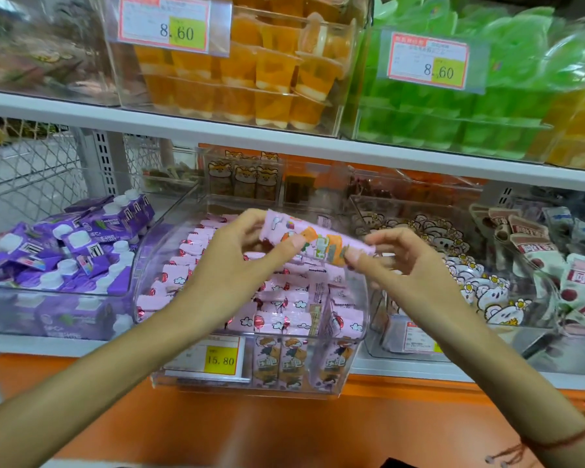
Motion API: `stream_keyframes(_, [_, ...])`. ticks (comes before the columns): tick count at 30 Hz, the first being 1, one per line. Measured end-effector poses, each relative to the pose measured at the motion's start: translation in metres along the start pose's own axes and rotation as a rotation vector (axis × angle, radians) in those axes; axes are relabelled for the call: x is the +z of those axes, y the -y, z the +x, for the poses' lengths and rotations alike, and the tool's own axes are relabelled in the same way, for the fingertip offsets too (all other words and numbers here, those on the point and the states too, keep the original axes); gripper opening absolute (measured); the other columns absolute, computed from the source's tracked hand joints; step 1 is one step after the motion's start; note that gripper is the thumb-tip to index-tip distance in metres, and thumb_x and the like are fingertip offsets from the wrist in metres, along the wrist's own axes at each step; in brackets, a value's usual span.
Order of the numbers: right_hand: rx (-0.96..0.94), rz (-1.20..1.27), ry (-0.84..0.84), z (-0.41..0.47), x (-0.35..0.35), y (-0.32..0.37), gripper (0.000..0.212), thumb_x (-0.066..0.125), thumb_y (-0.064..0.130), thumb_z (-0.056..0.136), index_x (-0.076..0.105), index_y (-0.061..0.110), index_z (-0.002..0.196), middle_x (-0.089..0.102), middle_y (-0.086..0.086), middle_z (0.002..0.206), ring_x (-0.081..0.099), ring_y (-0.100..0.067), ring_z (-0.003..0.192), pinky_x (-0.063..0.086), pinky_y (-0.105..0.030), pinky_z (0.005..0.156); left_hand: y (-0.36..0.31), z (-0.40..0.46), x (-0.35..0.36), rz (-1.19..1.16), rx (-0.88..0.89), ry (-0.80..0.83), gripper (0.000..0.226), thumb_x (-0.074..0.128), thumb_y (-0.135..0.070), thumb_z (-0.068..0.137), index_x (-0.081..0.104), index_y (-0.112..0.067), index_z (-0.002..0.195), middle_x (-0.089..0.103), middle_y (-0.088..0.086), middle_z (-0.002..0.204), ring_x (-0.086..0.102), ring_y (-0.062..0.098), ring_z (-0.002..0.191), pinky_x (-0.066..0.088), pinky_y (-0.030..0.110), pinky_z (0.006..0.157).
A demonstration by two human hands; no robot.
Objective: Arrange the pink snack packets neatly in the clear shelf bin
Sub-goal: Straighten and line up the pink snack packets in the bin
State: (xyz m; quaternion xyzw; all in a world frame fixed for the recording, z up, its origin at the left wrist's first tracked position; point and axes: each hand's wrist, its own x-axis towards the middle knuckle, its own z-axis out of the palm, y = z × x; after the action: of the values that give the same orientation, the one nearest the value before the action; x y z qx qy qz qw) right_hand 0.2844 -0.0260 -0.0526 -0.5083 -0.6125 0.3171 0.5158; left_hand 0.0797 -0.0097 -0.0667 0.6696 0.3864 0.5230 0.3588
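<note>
White shop shelving (169, 125) in two tiers, backed by orange panelling, stocked with transparent plastic containers. On the upper tier: a clear box of orange jelly cups (247, 72) beside a clear box of green jelly cups (453, 106), each fronted by a red-bordered price tag with a yellow patch, the left tag (169, 23) and the right tag (429, 60) both reading 8.60. On the lower tier, centre: a clear curved-front shelf bin (352, 352) filled with rows of pink snack packets (277, 309), most lying flat in overlapping lines, several standing upright behind the front wall next to a yellow price label (217, 358) marked 15.80. Held above that bin, roughly level and tilted slightly down to the right: one long pink snack packet printed with orange and green cartoon figures (318, 243). Left hand (240, 261) pinching the packet's left end, thumb pressed on the front, fingers curled over the top edge. Right hand (406, 258) pinching the right end between thumb and forefinger, remaining fingers loosely bent and apart. Thin red string bracelet (554, 440) around the right wrist. Left of the bin: a clear tray heaped with purple drink pouches with white caps (68, 244). Right of the bin: a clear container of white packets with cartoon bear faces and small flowers (480, 285), then white packets with dark red lettering (554, 265) further right. Behind, at the back of the lower tier: small packets with orange cat figures (247, 177).
</note>
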Motion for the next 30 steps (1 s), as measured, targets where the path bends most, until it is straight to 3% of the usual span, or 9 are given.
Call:
stream_keyframes(6, [-0.359, -0.732, 0.130, -0.017, -0.008, -0.016, 0.020, 0.075, 0.035, 0.074, 0.059, 0.032, 0.087, 0.056, 0.014, 0.082, 0.051, -0.004, 0.075, 0.036, -0.024, 0.064, -0.006, -0.002, -0.011, 0.719, 0.273, 0.143, 0.044, 0.047, -0.061, 0.080, 0.054, -0.041, 0.119, 0.063, -0.018, 0.102, 0.051, 0.001, 0.084, 0.046, 0.030, 0.071])
stream_keyframes(9, [-0.424, -0.966, 0.220, -0.025, -0.006, -0.021, 0.018, 0.063, 0.043, 0.085, 0.064, 0.035, 0.100, 0.055, 0.018, 0.096, 0.045, -0.005, 0.098, 0.036, -0.023, 0.073, -0.016, 0.007, -0.004, 0.896, 0.392, 0.194, 0.052, 0.046, -0.059, 0.083, 0.050, -0.036, 0.130, 0.057, -0.022, 0.099, 0.045, 0.005, 0.090, 0.038, 0.028, 0.072])
stream_keyframes(12, [-0.454, -1.045, 0.246, -0.025, -0.004, -0.020, 0.027, 0.053, 0.045, 0.091, 0.065, 0.034, 0.113, 0.060, 0.015, 0.102, 0.044, -0.010, 0.102, 0.028, -0.023, 0.069, -0.015, 0.021, 0.011, 1.049, 0.353, 0.304, 0.038, 0.055, -0.055, 0.086, 0.056, -0.034, 0.117, 0.063, -0.006, 0.098, 0.053, 0.018, 0.096, 0.038, 0.031, 0.068])
stream_keyframes(15, [-0.487, -1.075, 0.306, -0.023, -0.003, -0.016, 0.031, 0.050, 0.048, 0.092, 0.065, 0.033, 0.114, 0.061, 0.011, 0.097, 0.041, -0.012, 0.093, 0.019, -0.023, 0.067, 0.003, 0.024, 0.028, 1.094, 0.286, 0.403, 0.035, 0.063, -0.051, 0.083, 0.060, -0.027, 0.109, 0.054, -0.006, 0.101, 0.049, 0.017, 0.099, 0.043, 0.034, 0.071])
stream_keyframes(19, [-0.498, -1.037, 0.394, -0.019, -0.003, -0.011, 0.023, 0.054, 0.045, 0.090, 0.067, 0.036, 0.107, 0.060, 0.014, 0.091, 0.033, -0.006, 0.086, 0.022, -0.023, 0.062, 0.021, 0.022, 0.026, 0.766, 0.096, 0.314, 0.039, 0.078, -0.048, 0.069, 0.061, -0.032, 0.100, 0.059, -0.015, 0.086, 0.053, 0.001, 0.077, 0.046, 0.025, 0.065])
stream_keyframes(22, [-0.456, -0.954, 0.426, -0.015, 0.003, -0.010, 0.006, 0.057, 0.033, 0.089, 0.064, 0.033, 0.090, 0.047, 0.018, 0.072, 0.034, -0.003, 0.073, 0.028, -0.022, 0.058, 0.020, 0.021, 0.019, 0.865, 0.160, 0.345, 0.027, 0.060, -0.055, 0.082, 0.064, -0.029, 0.084, 0.061, -0.013, 0.076, 0.054, 0.006, 0.077, 0.047, 0.028, 0.065])
stream_keyframes(24, [-0.472, -0.940, 0.434, -0.013, 0.010, -0.011, 0.006, 0.054, 0.028, 0.091, 0.059, 0.028, 0.087, 0.047, 0.015, 0.071, 0.041, -0.006, 0.067, 0.036, -0.031, 0.062, 0.017, 0.019, 0.015, 0.924, 0.213, 0.400, 0.042, 0.041, -0.052, 0.094, 0.061, -0.020, 0.076, 0.060, -0.004, 0.072, 0.053, 0.014, 0.079, 0.047, 0.035, 0.069])
stream_keyframes(27, [-0.460, -0.805, 0.378, -0.011, 0.018, -0.011, 0.007, 0.051, 0.028, 0.094, 0.053, 0.027, 0.087, 0.054, 0.011, 0.071, 0.049, -0.011, 0.067, 0.046, -0.039, 0.066, 0.019, 0.011, 0.007, 0.905, 0.241, 0.467, 0.034, 0.035, -0.041, 0.099, 0.063, -0.024, 0.091, 0.057, -0.013, 0.081, 0.047, 0.011, 0.089, 0.043, 0.037, 0.082])
stream_keyframes(30, [-0.459, -0.624, 0.221, -0.011, 0.017, -0.011, 0.006, 0.054, 0.023, 0.093, 0.055, 0.026, 0.088, 0.058, 0.010, 0.068, 0.057, -0.009, 0.064, 0.050, -0.040, 0.064, 0.023, 0.001, 0.004, 0.809, 0.239, 0.409, 0.027, 0.038, -0.037, 0.100, 0.060, -0.033, 0.114, 0.048, -0.028, 0.093, 0.038, -0.005, 0.093, 0.035, 0.020, 0.083])
